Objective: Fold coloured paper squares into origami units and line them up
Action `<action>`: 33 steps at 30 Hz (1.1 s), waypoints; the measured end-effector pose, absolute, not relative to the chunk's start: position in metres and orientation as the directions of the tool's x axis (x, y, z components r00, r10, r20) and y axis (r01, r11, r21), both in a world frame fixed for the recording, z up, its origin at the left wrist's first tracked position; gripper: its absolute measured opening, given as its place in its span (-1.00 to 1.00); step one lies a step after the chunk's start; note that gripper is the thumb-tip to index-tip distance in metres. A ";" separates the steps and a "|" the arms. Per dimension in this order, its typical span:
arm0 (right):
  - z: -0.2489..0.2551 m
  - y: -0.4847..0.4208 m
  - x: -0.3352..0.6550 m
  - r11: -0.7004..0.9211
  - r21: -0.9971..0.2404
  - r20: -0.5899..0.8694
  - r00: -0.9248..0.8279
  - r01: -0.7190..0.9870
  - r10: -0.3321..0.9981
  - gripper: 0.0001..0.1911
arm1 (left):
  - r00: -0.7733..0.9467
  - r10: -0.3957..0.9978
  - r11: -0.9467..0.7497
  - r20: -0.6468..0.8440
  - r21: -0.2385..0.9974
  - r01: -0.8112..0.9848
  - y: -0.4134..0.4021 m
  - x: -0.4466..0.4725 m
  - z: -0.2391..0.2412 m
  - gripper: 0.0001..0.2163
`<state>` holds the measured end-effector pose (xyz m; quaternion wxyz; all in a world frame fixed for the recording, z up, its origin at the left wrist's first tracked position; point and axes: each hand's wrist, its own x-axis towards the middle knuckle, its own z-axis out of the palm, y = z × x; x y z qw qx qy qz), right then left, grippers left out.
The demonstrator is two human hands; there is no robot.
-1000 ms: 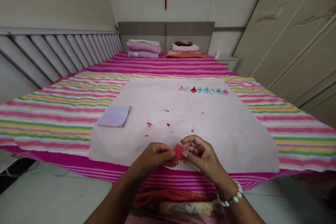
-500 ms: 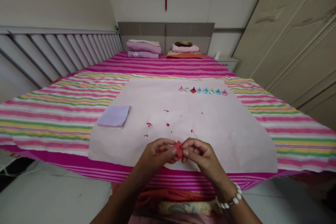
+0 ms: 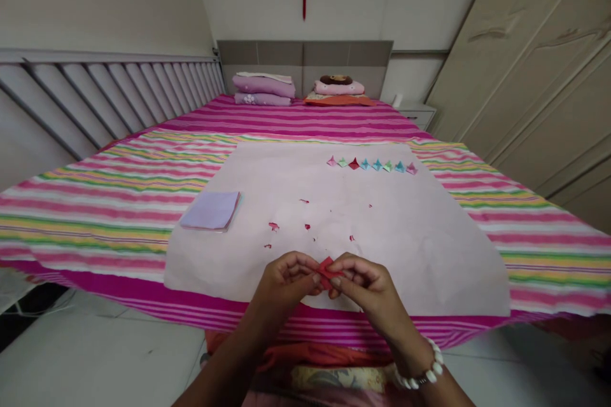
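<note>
hands: left hand (image 3: 286, 280) and right hand (image 3: 367, 280) together, both pinched on red paper piece (image 3: 327, 271), held just over near edge of white sheet (image 3: 429, 248).
fold: i'd keep fingertips close to the crease, press flat.
far: finished row (image 3: 371, 165) beyond, paper stack (image 3: 210, 210) left.

1. The left hand (image 3: 286, 276) and the right hand (image 3: 367, 280) meet over the near edge of the bed (image 3: 119, 203); both pinch a small red folded paper (image 3: 327, 269).
2. Under them lies a large white paper sheet (image 3: 405, 235) with small red scraps (image 3: 273, 226).
3. A row of folded paper pieces (image 3: 371, 165) lies further away, and a stack of square papers (image 3: 211, 210) lies at the left.
</note>
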<state>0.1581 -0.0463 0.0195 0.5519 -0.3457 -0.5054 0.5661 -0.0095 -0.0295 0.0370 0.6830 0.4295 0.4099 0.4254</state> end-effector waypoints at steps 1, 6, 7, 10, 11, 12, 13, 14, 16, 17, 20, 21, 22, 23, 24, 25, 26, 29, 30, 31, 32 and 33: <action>0.019 -0.046 0.158 0.135 -0.953 0.181 -0.154 -0.272 0.971 -0.92 | 0.304 0.928 0.293 -0.216 0.927 -0.236 -0.029 -0.010 0.037 -0.84; 0.011 -0.045 0.159 0.159 -0.946 0.213 -0.176 -0.282 0.961 -0.95 | 0.270 0.921 0.354 -0.280 0.891 -0.283 -0.028 -0.009 0.035 -0.87; 0.010 -0.044 0.159 0.157 -0.943 0.216 -0.182 -0.292 0.959 -0.95 | 0.260 0.924 0.352 -0.281 0.891 -0.286 -0.028 -0.008 0.035 -0.87; 0.005 -0.043 0.159 0.160 -0.937 0.225 -0.185 -0.310 0.957 -0.95 | 0.245 0.929 0.344 -0.279 0.894 -0.287 -0.029 -0.007 0.035 -0.84; 0.004 -0.042 0.160 0.164 -0.937 0.227 -0.182 -0.310 0.957 -0.96 | 0.251 0.926 0.350 -0.283 0.892 -0.286 -0.029 -0.007 0.035 -0.83; 0.003 -0.042 0.160 0.168 -0.937 0.230 -0.180 -0.306 0.956 -0.96 | 0.259 0.921 0.359 -0.290 0.890 -0.281 -0.029 -0.008 0.035 -0.80; 0.003 -0.042 0.160 0.172 -0.938 0.232 -0.177 -0.301 0.956 -0.96 | 0.266 0.917 0.369 -0.299 0.889 -0.273 -0.029 -0.008 0.035 -0.78; 0.003 -0.042 0.160 0.176 -0.939 0.235 -0.177 -0.294 0.956 -0.97 | 0.272 0.912 0.377 -0.307 0.889 -0.259 -0.028 -0.009 0.035 -0.76; 0.004 -0.042 0.160 0.183 -0.943 0.239 -0.182 -0.279 0.954 -0.97 | 0.285 0.903 0.390 -0.322 0.893 -0.226 -0.027 -0.011 0.036 -0.74; 0.005 -0.043 0.160 0.183 -0.945 0.238 -0.187 -0.270 0.953 -0.97 | 0.295 0.897 0.398 -0.330 0.892 -0.213 -0.026 -0.013 0.036 -0.74; 0.007 -0.045 0.159 0.176 -0.954 0.228 -0.205 -0.242 0.952 -0.96 | 0.357 0.863 0.447 -0.359 0.871 -0.206 -0.025 -0.016 0.036 -0.76; 0.008 -0.045 0.159 0.172 -0.957 0.222 -0.208 -0.235 0.953 -0.96 | 0.375 0.852 0.461 -0.365 0.862 -0.209 -0.024 -0.017 0.036 -0.76; 0.009 -0.045 0.159 0.168 -0.958 0.218 -0.208 -0.232 0.954 -0.95 | 0.388 0.845 0.470 -0.368 0.858 -0.210 -0.024 -0.017 0.036 -0.76; 0.009 -0.045 0.159 0.165 -0.959 0.214 -0.207 -0.232 0.955 -0.95 | 0.395 0.841 0.473 -0.369 0.856 -0.207 -0.024 -0.018 0.037 -0.76; 0.009 -0.045 0.159 0.162 -0.959 0.210 -0.205 -0.231 0.956 -0.94 | 0.397 0.840 0.473 -0.370 0.857 -0.203 -0.023 -0.018 0.037 -0.76; 0.009 -0.045 0.159 0.158 -0.960 0.206 -0.203 -0.229 0.957 -0.94 | 0.392 0.843 0.469 -0.369 0.861 -0.197 -0.023 -0.018 0.037 -0.76; 0.009 -0.045 0.159 0.152 -0.962 0.199 -0.205 -0.225 0.958 -0.94 | 0.386 0.848 0.460 -0.365 0.867 -0.191 -0.023 -0.017 0.037 -0.75; 0.009 -0.047 0.160 0.115 -0.969 0.163 -0.217 -0.220 0.962 -0.89 | 0.344 0.883 0.397 -0.319 0.899 -0.187 -0.023 -0.016 0.036 -0.75; 0.009 -0.047 0.159 0.106 -0.968 0.156 -0.216 -0.229 0.964 -0.85 | 0.322 0.900 0.364 -0.293 0.913 -0.186 -0.023 -0.015 0.035 -0.74; 0.010 -0.048 0.159 0.103 -0.965 0.156 -0.211 -0.242 0.965 -0.81 | 0.300 0.916 0.331 -0.268 0.926 -0.183 -0.024 -0.015 0.034 -0.74; 0.011 -0.049 0.158 0.103 -0.962 0.157 -0.204 -0.253 0.966 -0.78 | 0.281 0.927 0.303 -0.247 0.936 -0.176 -0.025 -0.014 0.034 -0.73; 0.013 -0.049 0.157 0.104 -0.961 0.156 -0.194 -0.255 0.968 -0.75 | 0.261 0.937 0.281 -0.232 0.945 -0.168 -0.026 -0.012 0.034 -0.72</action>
